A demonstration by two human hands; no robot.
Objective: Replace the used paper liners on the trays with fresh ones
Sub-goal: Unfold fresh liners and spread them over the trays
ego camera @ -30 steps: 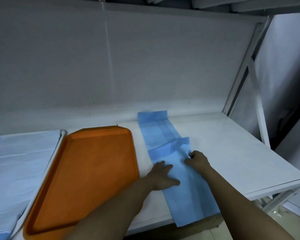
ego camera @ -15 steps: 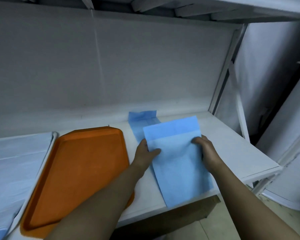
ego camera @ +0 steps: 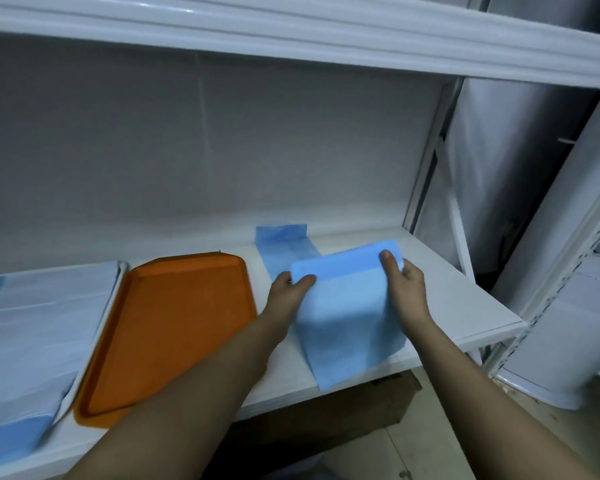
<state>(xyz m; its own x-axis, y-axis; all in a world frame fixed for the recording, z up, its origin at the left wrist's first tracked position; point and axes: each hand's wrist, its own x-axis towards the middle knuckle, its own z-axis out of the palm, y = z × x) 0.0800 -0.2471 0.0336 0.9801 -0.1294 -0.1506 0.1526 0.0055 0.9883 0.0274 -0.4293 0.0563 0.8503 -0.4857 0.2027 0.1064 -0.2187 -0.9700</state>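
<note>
Since a second ago the blue liner (ego camera: pixel 347 306) has come up off the shelf (ego camera: pixel 447 289): then both hands pressed on it as it lay flat, and now its near part is lifted and held up between them, with the view tipped higher so that the upper shelf edge (ego camera: pixel 291 32) shows. On the sheet's left edge the left hand (ego camera: pixel 286 292) has its grip pinching the paper, thumb on the front face and fingers hidden behind. At the upper right corner the right hand (ego camera: pixel 404 282) pinches the paper too, thumb lying on the front and fingers curled behind. A darker blue band runs across the top of the raised part. The lower end of the liner hangs over the front edge of the shelf, and its far end lies flat on the shelf and turns up against the back wall (ego camera: pixel 205 150). Left of the liner, near but apart from it, an orange tray (ego camera: pixel 167 327) lies bare on the shelf. Further left a white tray (ego camera: pixel 113 292) carries a pale liner (ego camera: pixel 32 327), blue at its near end.
</note>
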